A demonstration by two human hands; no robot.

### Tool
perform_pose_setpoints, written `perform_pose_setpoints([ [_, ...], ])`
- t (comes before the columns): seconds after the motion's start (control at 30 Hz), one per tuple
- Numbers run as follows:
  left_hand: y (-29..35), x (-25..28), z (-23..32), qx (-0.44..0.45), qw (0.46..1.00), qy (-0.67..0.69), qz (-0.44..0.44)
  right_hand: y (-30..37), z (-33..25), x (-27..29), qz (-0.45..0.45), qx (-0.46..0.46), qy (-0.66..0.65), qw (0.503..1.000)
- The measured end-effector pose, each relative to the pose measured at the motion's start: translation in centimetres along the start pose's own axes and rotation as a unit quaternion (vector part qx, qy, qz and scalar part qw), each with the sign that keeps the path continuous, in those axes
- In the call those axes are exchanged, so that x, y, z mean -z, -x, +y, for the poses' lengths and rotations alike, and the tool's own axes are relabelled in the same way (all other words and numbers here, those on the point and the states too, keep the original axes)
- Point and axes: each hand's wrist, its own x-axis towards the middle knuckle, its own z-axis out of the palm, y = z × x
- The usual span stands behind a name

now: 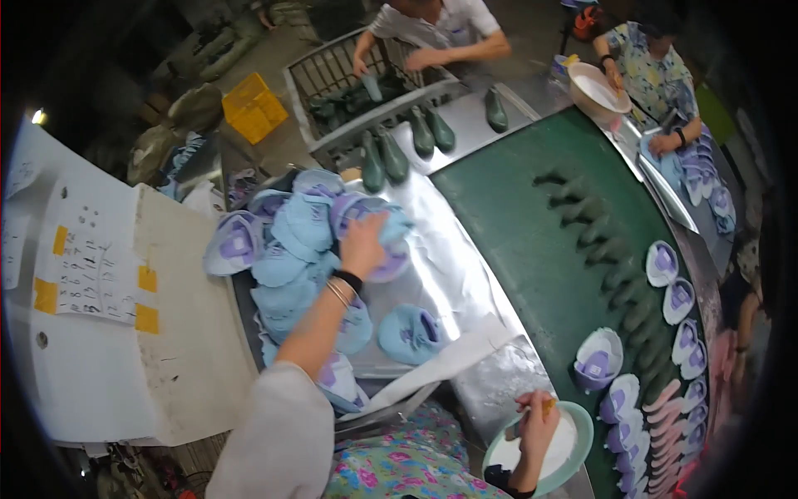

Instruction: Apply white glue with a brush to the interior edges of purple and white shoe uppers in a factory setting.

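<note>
My left hand [363, 243] reaches into a heap of light blue and purple shoe uppers [301, 223], its fingers closed on one shoe upper [349, 208] at the heap's right side. A single blue shoe upper [407, 334] sits apart on the metal tabletop, right of my forearm. In my right hand [539, 422] is a brush [549, 405] with a yellowish handle. That hand is over a pale green bowl [581, 453] of white liquid; the brush's bristles are mostly hidden.
The green conveyor belt [499, 191] carries dark shoe lasts [619, 270], more uppers [597, 358] and pink pieces [665, 432]. Green lasts [392, 156] stand near a metal crate [303, 108], where one person works. Another person sits beside a pink basin [594, 91]. A white panel [91, 316] stands left.
</note>
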Motion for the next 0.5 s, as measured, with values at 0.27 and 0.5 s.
perform_pose_setpoints([
  [0.27,-9.2,6.0,3.3,-0.039,0.965,0.191,-0.176,1.5,0.6,2.0,0.052,0.046,0.001,0.998],
  [0.5,-7.8,-0.1,14.1,-0.133,0.858,0.219,-0.446,0.8,1.1,2.8,0.059,0.006,0.029,0.998],
])
